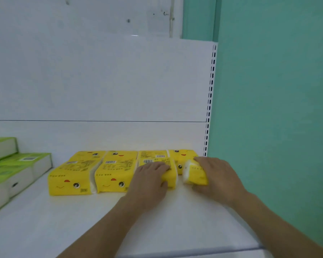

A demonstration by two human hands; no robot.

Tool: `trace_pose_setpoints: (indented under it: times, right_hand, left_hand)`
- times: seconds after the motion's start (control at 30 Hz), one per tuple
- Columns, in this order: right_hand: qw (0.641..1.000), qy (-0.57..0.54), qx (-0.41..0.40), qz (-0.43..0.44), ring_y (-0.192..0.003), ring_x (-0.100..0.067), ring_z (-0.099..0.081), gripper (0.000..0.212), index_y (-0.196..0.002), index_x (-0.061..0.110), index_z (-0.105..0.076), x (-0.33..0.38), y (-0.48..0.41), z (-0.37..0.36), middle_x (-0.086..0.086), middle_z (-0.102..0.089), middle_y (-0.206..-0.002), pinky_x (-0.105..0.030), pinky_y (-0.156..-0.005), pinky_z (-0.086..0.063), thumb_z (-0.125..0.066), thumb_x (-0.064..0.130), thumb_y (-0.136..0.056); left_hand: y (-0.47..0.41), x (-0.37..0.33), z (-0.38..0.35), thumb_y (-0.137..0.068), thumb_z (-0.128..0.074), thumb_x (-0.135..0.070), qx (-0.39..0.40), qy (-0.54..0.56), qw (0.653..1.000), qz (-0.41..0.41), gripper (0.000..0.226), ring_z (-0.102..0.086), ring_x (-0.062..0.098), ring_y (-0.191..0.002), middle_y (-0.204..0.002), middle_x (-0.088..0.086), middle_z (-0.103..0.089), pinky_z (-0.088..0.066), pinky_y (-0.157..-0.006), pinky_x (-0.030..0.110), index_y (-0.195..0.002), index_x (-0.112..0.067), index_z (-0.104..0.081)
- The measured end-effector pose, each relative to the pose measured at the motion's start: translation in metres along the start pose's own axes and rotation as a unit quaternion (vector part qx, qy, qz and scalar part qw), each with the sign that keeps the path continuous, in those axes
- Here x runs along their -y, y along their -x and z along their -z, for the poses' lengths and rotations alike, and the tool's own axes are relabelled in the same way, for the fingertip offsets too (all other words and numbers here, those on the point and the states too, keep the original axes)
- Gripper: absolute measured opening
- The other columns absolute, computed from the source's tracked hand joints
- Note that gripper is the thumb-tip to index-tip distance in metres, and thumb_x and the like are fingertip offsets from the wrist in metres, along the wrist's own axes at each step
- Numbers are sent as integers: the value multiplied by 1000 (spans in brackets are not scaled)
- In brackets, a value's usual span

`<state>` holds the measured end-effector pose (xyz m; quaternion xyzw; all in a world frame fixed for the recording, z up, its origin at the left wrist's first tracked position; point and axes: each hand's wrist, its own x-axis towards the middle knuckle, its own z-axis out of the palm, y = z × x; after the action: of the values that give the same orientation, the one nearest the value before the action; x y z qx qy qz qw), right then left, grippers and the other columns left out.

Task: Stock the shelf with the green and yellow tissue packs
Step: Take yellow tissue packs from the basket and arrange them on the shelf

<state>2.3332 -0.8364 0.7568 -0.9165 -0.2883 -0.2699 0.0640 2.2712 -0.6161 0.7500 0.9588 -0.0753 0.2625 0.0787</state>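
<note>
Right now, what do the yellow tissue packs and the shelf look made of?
Yellow tissue packs: thin printed plastic film, judging by its soft wrinkles and slight sheen over white tissue at the ends. Shelf: smooth white painted metal, probably; the slotted upright suggests steel.

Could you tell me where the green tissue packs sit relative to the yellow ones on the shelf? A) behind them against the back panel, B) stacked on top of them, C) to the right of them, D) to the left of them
D: the green tissue packs are stacked at the far left of the shelf, apart from the yellow tissue packs, which sit in rows nearer the middle.
</note>
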Motion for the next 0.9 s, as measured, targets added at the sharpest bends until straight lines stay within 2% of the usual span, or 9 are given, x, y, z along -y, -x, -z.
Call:
trace_pose_setpoints:
  times: [0.07, 0.17, 0.3, 0.4, 0.6, 0.67, 0.77, 0.9]
  right_hand:
    - [998, 0, 7, 58, -125, -20, -50, 87, -139, 29, -38, -6, 1, -5, 7, -52, -136, -36, -105, -35, -46, 70, -63]
    - [991, -21, -47, 122, -110, -22, -63, 73, -131, 24, -49, -17, 4, -9, 1, -62, -127, -38, -91, -51, -50, 63, -69]
    - [992, -24, -27, 125, -112, -22, -62, 70, -130, 22, -54, -17, -4, -25, 0, -60, -130, -36, -94, -45, -62, 53, -67]
    - [992, -5, -29, 124, -110, -24, -62, 71, -130, 22, -53, -9, -15, -34, -1, -60, -129, -40, -93, -48, -65, 48, -65]
    - [991, 21, -28, 132, -105, -24, -64, 72, -129, 20, -51, -2, -24, -33, -2, -62, -123, -39, -85, -53, -68, 49, -65]
    - [991, 15, -4, 132, -115, -25, -58, 72, -136, 21, -46, 0, -26, -30, -2, -56, -132, -39, -94, -47, -68, 47, -73]
    - [992, -14, 44, 117, -137, -20, -34, 76, -148, 24, -29, -1, -24, -24, 3, -34, -151, -33, -111, -26, -64, 46, -85]
    - [994, -35, 20, 104, -137, -19, -34, 80, -147, 26, -31, 9, -16, -12, 5, -35, -150, -29, -112, -23, -68, 48, -80]
  left_hand:
    - [-1, 2, -2, -91, -49, -34, -16, 5, 1000, -4, 50, -31, 7, -136, -145, -18, -37, -16, -110, 24, -139, -36, -39]
    - [-2, 3, -6, -90, -50, -32, -31, 18, 999, -4, 48, -34, 8, -134, -142, -18, -41, -18, -110, 25, -137, -35, -43]
    - [-3, 5, -8, -90, -50, -32, -39, 23, 999, -2, 47, -34, 6, -133, -141, -19, -42, -18, -109, 24, -136, -37, -44]
    - [-2, 6, -8, -91, -49, -33, -35, 27, 999, -3, 47, -32, 6, -134, -142, -19, -41, -17, -110, 25, -137, -36, -43]
    - [-1, 3, -10, -91, -47, -34, -43, 24, 999, -5, 46, -34, 9, -133, -141, -16, -42, -18, -111, 27, -137, -34, -44]
    - [0, 3, -10, -91, -47, -35, -42, 27, 999, -4, 46, -34, 9, -133, -142, -16, -42, -17, -111, 27, -137, -33, -44]
    - [2, 4, -8, -92, -46, -35, -42, 25, 999, -5, 47, -33, 8, -134, -143, -16, -41, -15, -112, 26, -138, -33, -42]
    - [10, 4, 1, -89, -45, -36, -45, 57, 997, -9, 49, -34, 11, -135, -142, -12, -44, -17, -112, 27, -138, -30, -44]
